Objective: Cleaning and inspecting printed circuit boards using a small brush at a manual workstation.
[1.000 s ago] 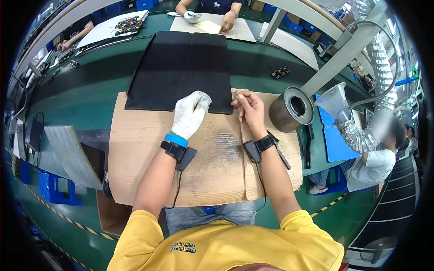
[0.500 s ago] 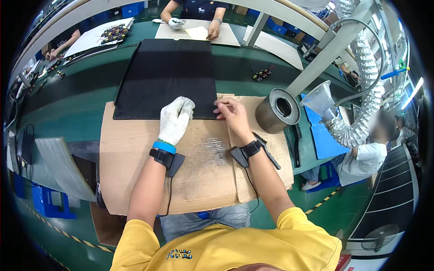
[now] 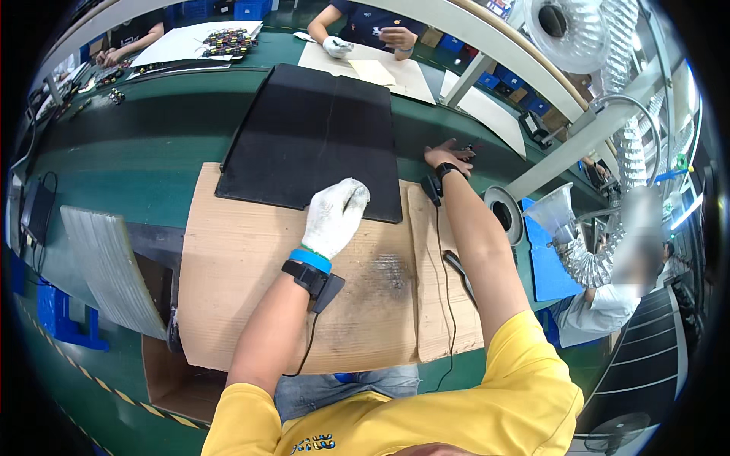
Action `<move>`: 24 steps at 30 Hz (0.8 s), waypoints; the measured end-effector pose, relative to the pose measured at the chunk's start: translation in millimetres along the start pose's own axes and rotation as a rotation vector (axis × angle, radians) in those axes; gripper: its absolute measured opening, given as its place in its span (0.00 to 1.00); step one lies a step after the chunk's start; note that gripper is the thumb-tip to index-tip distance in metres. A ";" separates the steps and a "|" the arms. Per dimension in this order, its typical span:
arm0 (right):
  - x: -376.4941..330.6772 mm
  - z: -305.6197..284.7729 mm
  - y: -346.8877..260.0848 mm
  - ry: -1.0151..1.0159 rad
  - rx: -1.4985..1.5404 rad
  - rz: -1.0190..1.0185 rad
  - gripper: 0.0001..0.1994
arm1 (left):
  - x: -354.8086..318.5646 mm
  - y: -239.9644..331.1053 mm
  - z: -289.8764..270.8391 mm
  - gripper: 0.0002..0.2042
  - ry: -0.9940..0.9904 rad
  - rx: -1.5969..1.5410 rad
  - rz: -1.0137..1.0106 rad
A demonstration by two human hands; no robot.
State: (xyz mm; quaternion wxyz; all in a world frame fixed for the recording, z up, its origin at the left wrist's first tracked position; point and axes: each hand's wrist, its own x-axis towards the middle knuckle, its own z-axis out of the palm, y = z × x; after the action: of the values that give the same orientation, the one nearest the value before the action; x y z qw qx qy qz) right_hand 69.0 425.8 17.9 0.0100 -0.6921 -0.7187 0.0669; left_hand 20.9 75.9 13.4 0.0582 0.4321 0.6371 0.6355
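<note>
My left hand [image 3: 337, 219], in a white glove, is closed at the near edge of a flat black board [image 3: 315, 137]. Its fingers are pressed together, and what they hold, if anything, is hidden. The board lies partly on a brown cardboard sheet [image 3: 281, 251] and partly on the green bench. Beyond the board's right edge, my bare right hand [image 3: 447, 155] is stretched out with its fingers apart. It is at a small cluster of parts with red wires [image 3: 474, 149], mostly covered by the hand.
A metal can [image 3: 514, 220] stands beside my right forearm, partly hidden. A black-handled tool [image 3: 458, 275] lies on the cardboard. Right of these are a blue board [image 3: 541, 262] and a clear funnel on a silver duct [image 3: 551, 211]. A co-worker's hands [image 3: 338, 47] are across the bench.
My right hand has left the board's near right corner and reached forward and right to the small wired cluster. My left hand stays closed by the board's near edge. The view has shifted.
</note>
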 end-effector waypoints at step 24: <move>-260.1 -50.7 202.8 -0.303 1.814 -0.628 0.14 | -2.1 11.8 14.1 0.16 -0.328 -0.844 -0.301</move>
State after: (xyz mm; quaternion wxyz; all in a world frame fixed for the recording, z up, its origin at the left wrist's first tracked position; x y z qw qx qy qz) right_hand 286.8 177.6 66.2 0.4644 -0.1820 -0.5398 0.6781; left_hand 36.6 83.2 20.0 0.4200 0.3681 0.3611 0.7468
